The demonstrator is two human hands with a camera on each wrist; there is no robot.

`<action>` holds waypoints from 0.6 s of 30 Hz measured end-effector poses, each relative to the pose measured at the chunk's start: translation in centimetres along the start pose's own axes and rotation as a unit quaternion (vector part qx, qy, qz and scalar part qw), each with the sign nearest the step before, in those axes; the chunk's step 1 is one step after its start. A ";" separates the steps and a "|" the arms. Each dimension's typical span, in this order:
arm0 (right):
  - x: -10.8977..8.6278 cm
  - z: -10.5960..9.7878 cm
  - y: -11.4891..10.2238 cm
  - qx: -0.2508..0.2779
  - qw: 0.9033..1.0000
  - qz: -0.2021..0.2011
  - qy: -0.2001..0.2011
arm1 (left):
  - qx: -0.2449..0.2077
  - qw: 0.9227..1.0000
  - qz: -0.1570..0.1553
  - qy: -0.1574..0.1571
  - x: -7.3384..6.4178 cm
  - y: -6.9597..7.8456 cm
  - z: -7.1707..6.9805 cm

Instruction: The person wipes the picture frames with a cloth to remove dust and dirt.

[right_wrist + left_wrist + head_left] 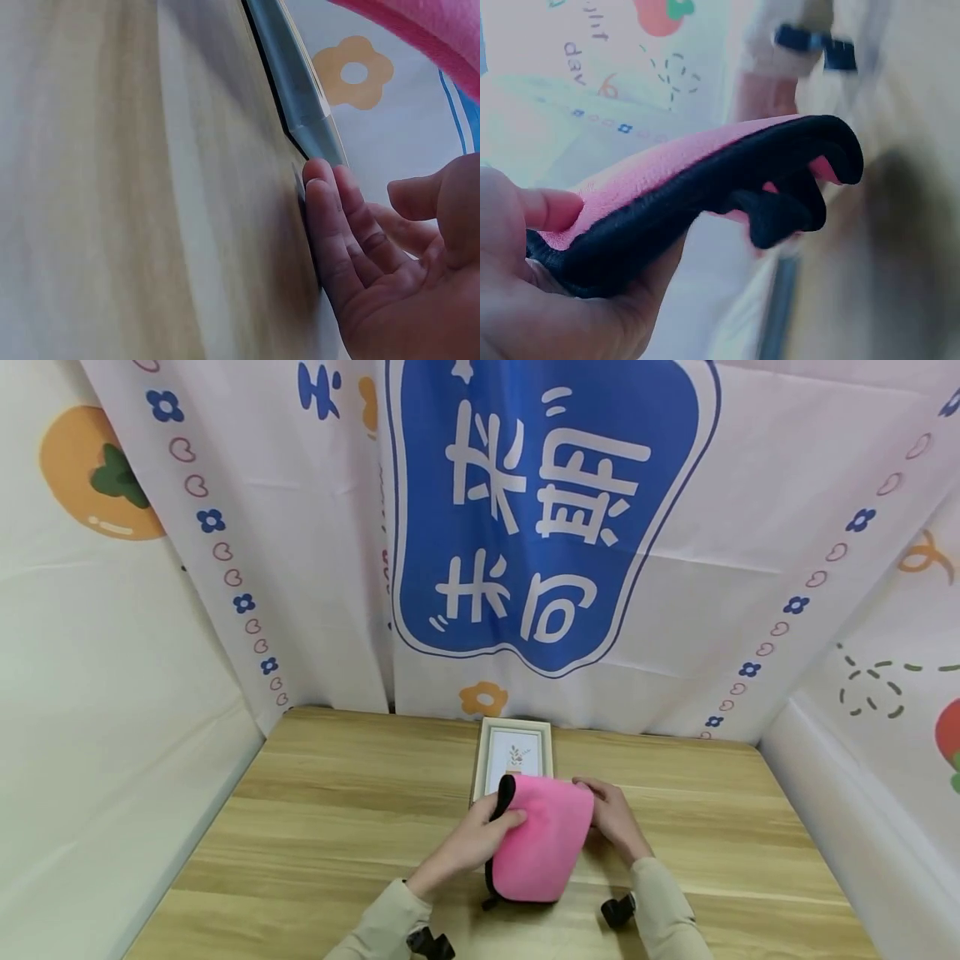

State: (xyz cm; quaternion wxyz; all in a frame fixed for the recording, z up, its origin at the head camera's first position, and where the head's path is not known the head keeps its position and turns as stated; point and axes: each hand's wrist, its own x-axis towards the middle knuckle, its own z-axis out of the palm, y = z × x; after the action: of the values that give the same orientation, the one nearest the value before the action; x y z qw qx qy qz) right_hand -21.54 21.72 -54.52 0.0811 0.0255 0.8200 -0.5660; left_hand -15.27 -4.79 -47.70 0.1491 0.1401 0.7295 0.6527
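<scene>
A folded pink cloth (543,843) with black edging is lifted above the table. My left hand (472,835) holds its left side, thumb on the pink face, fingers behind. In the left wrist view the left hand (577,277) pinches one end of the cloth (667,169), while the black-edged folds hang loose at the other end. Beside the cloth's right edge is my right hand (615,818), partly hidden by it. The right wrist view shows the right hand (397,255) with extended fingers and thumb apart, nothing between them, below the cloth (435,30).
A cream picture frame (483,760) with a plant print lies behind the cloth, its lower part covered. The wood-grain table (337,793) meets a printed curtain (330,568) at the back. Black devices are strapped at both wrists.
</scene>
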 end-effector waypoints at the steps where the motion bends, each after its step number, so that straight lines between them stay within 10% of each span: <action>1: -0.1 -0.1 0.1 0.000 1.000 -0.005 0.000 | -0.050 0.998 -0.024 -0.013 0.0 -0.4 0.1; 5: -0.6 -0.4 0.3 -0.001 1.000 -0.024 -0.001 | -0.226 0.967 -0.105 -0.050 0.3 -2.2 0.5; 9: -0.8 -0.5 0.3 0.022 1.000 -0.002 -0.002 | -0.282 0.948 -0.146 -0.038 0.4 -4.2 0.4; 13: -0.7 -0.4 0.4 0.066 0.998 0.015 -0.016 | -0.260 0.952 -0.161 0.006 0.5 -5.8 -0.2; 18: -0.8 -0.7 0.5 0.078 0.997 0.012 -0.017 | -0.144 0.976 -0.163 0.014 0.6 -6.1 -1.7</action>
State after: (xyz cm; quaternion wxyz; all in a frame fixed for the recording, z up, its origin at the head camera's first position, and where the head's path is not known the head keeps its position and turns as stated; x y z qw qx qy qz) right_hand -20.81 22.63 -54.59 0.0999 0.0320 0.7713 -0.6278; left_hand -16.52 -6.76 -53.60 0.2614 -0.0128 0.6429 0.7199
